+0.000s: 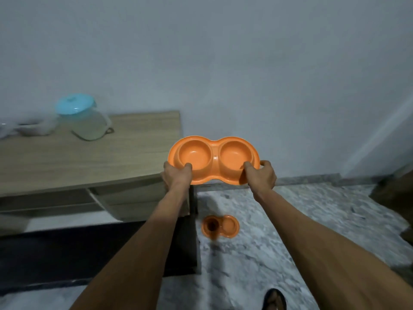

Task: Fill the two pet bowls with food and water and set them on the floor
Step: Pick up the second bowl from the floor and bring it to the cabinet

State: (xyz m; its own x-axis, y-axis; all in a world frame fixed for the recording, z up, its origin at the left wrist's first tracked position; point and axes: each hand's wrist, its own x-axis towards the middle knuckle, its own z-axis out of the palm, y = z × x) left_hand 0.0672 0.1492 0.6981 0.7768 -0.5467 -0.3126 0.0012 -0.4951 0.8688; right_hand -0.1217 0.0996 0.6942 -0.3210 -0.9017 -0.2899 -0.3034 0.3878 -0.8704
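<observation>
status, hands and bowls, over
Gripping held double bowl with left hand and right hand, wells look empty. On floor, second bowl, one well dark. Beside left hand, table edge.

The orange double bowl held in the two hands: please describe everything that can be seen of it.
The orange double bowl looks like smooth plastic: one peanut-shaped piece with two round wells, both seemingly empty. It is held in the air, about level, beside the wooden table's right end. The left hand grips its left near rim, the right hand its right, each thumb in a well.
</observation>
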